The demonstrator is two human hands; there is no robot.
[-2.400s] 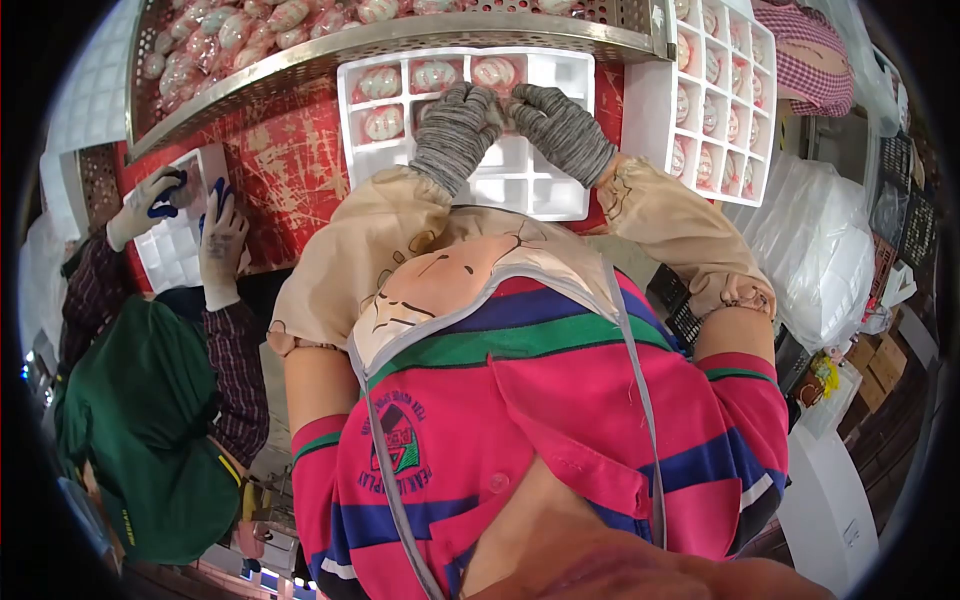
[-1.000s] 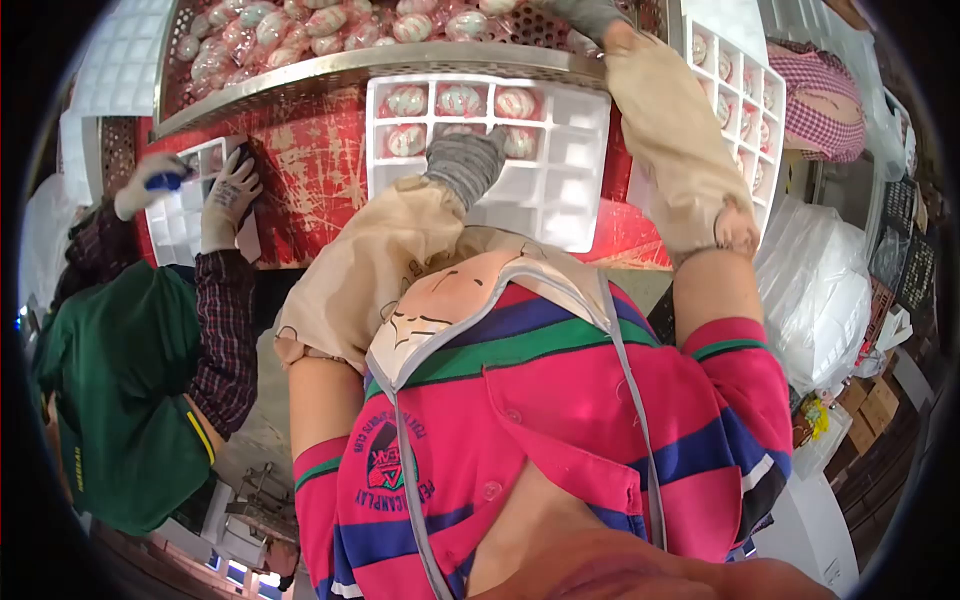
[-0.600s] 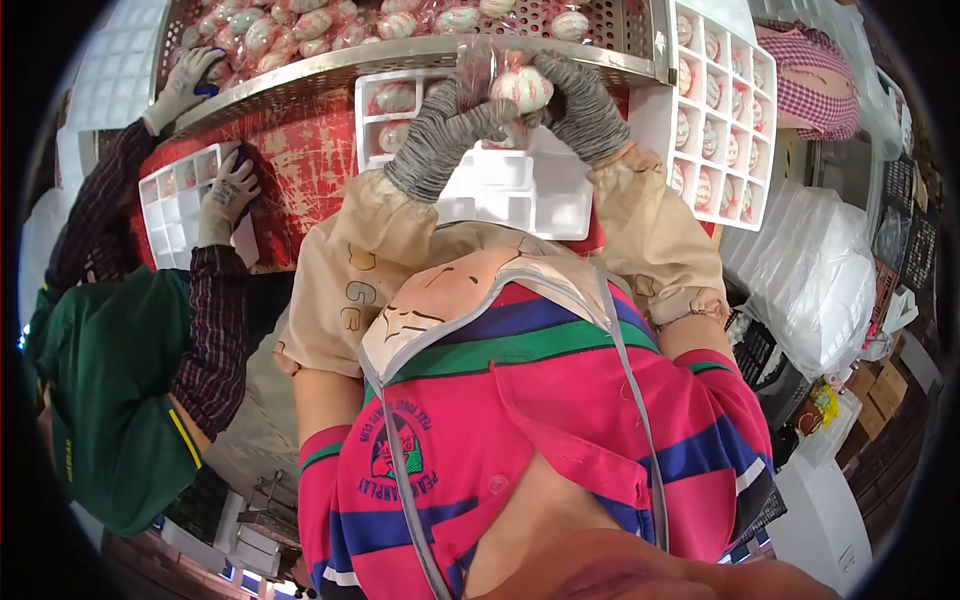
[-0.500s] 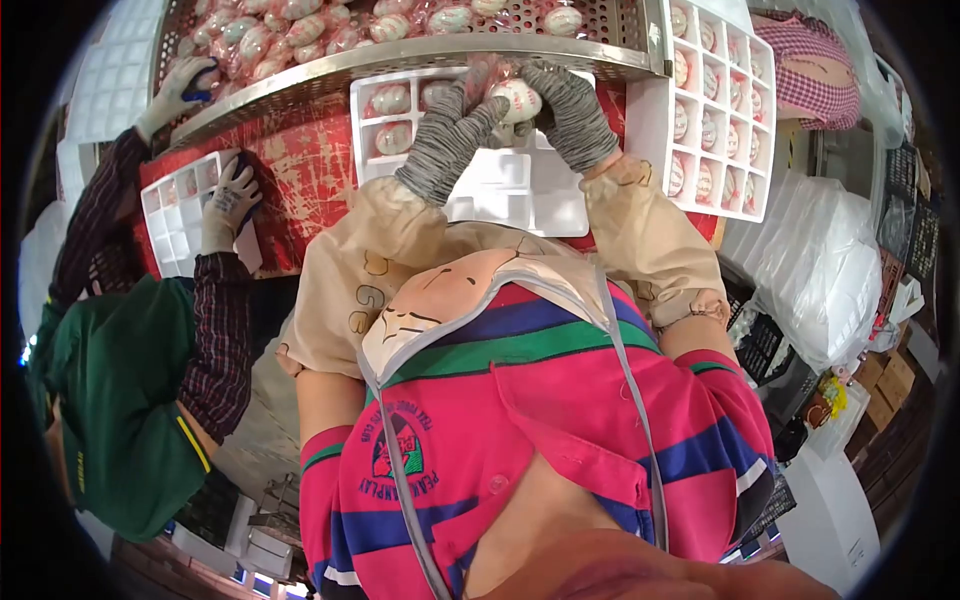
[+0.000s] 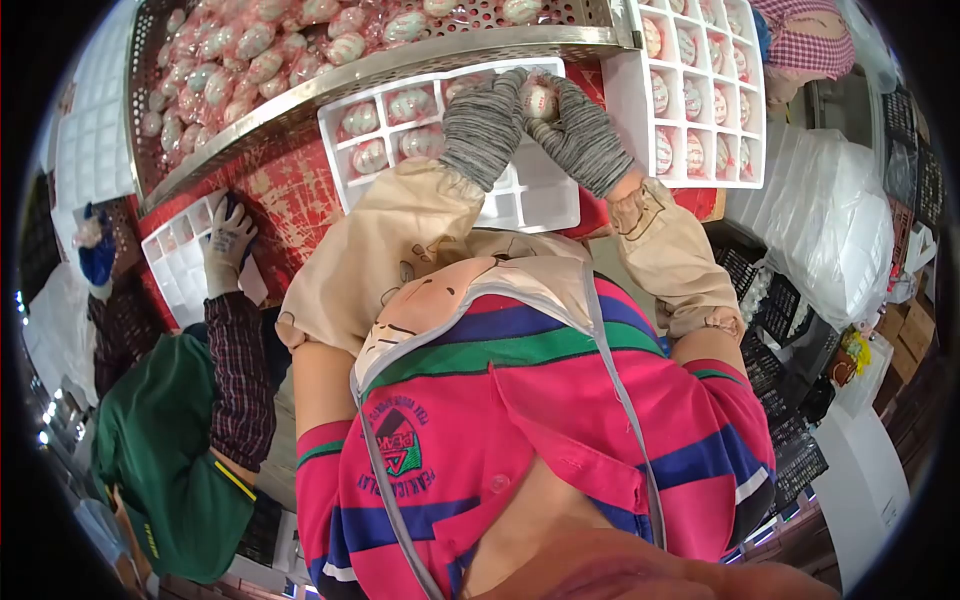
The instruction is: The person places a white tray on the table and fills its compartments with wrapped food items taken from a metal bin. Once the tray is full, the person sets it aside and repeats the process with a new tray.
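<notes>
My right hand [image 5: 585, 138], in a grey striped knit glove, grips a plastic-wrapped egg [image 5: 540, 102] with red printing between thumb and fingers. My left hand [image 5: 484, 128], in a matching glove, is closed with its fingertips against the egg's left side. Both hands are over a white foam tray [image 5: 555, 205] divided into compartments. Wrapped eggs [image 5: 410, 104] sit in compartments on its left side; another shows partly behind my left hand. My left hand and sleeve hide part of the tray.
A perforated metal bin [image 5: 480, 48] of wrapped eggs runs along the far side of the red worktop [image 5: 290, 200]. At right stands a filled egg tray [image 5: 700, 115]. A co-worker's gloved hand [image 5: 230, 240] rests on a smaller white tray [image 5: 175, 250] at left.
The view has shifted, and more of the bin shows. My hands have lowered the egg closer to the tray and turned it. The co-worker's other hand has drawn back from the bin.
</notes>
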